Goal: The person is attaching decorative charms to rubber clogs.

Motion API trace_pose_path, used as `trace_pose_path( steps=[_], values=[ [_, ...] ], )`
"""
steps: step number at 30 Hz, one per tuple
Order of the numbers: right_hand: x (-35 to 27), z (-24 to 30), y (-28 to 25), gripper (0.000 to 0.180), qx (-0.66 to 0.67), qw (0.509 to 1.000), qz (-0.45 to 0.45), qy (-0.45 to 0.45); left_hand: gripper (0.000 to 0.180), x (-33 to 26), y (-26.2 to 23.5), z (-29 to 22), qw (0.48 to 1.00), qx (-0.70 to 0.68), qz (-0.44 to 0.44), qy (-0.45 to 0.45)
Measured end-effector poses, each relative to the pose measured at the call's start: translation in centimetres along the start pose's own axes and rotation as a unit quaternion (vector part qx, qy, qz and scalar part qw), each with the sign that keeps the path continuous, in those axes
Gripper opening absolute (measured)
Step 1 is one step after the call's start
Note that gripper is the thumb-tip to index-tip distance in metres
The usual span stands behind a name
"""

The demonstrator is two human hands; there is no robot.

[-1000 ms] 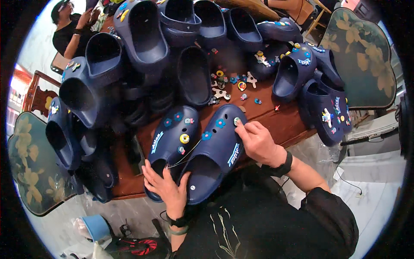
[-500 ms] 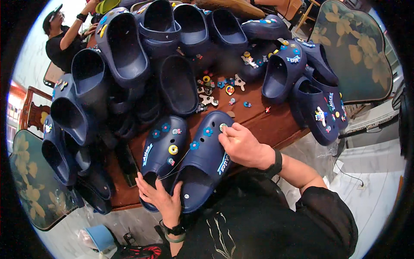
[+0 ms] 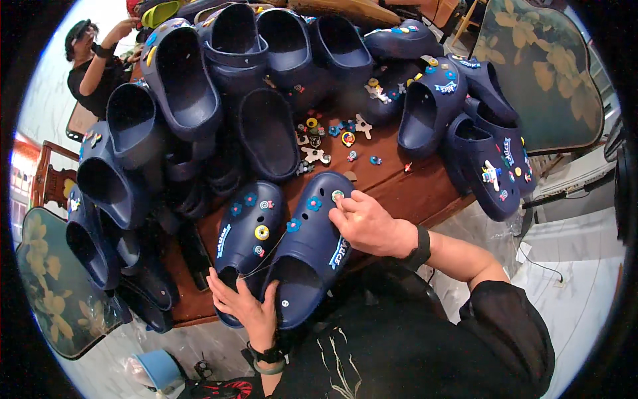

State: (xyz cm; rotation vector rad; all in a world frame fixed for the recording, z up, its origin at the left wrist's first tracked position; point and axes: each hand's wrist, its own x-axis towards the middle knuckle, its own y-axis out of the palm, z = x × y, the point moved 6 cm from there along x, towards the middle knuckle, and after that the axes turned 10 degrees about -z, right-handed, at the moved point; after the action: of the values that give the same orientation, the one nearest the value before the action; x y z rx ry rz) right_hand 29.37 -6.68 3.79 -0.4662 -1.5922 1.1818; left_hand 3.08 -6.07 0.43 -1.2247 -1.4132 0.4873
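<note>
Two navy clogs lie side by side before me, toes pointing away. The left clog (image 3: pixel 246 223) carries blue flower charms, round charms and a lettered blue-and-white charm. On the right clog (image 3: pixel 312 229) are two blue flower charms and a similar lettered one. My left hand (image 3: pixel 249 309) rests across their heel ends, fingers spread over the left clog and thumb against the right one's opening. A thin string (image 3: pixel 262 269) runs between the pair. My right hand (image 3: pixel 372 225) is closed, its fingertips pinching a round shoe charm (image 3: pixel 337 195) at the right clog's toe.
Many navy clogs (image 3: pixel 183 86) crowd the back and left of the brown table (image 3: pixel 425 189). More decorated clogs (image 3: pixel 478 163) stand at the right. Loose charms (image 3: pixel 316 155) lie beyond my pair. A co-worker (image 3: pixel 93 66) is at far left; a blue bin (image 3: pixel 157 368) stands on the floor.
The whole view has shifted slightly, moving the clogs a little left in the picture. Both hands keep their places, with my right fingers still on the round charm.
</note>
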Motion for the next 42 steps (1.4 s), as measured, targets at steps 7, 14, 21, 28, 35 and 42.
trace_pose_path(
  steps=[7, 14, 21, 28, 35, 42],
  values=[
    [0.7, -0.3, 0.9, 0.014, 0.007, 1.0, 0.03, -0.002, 0.057, 0.2, -0.2, -0.2, 1.0, -0.011, 0.011, -0.015],
    [0.2, 0.3, 0.0, 0.018, -0.085, 0.996, -0.017, 0.005, 0.059, 0.3, 0.0, -0.4, 1.0, -0.019, 0.001, -0.011],
    [0.1, -5.8, -1.8, 0.013, 0.169, 0.965, -0.091, 0.178, 0.052, -0.1, 0.2, 0.2, 1.0, -0.005, -0.01, -0.008],
    [-0.6, -17.2, 2.6, 0.008, 0.025, 0.975, -0.084, 0.204, 0.056, 0.2, 0.1, -0.3, 1.0, -0.013, -0.006, -0.009],
    [2.8, -18.6, 7.2, 0.012, 0.001, 0.978, -0.03, 0.208, 0.054, 0.3, 0.0, -0.2, 1.0, -0.013, 0.001, -0.011],
    [3.1, -18.3, 7.9, 0.029, -0.023, 0.974, -0.028, 0.225, 0.053, 0.5, -0.1, -0.4, 1.0, -0.018, 0.012, -0.017]
  ],
)
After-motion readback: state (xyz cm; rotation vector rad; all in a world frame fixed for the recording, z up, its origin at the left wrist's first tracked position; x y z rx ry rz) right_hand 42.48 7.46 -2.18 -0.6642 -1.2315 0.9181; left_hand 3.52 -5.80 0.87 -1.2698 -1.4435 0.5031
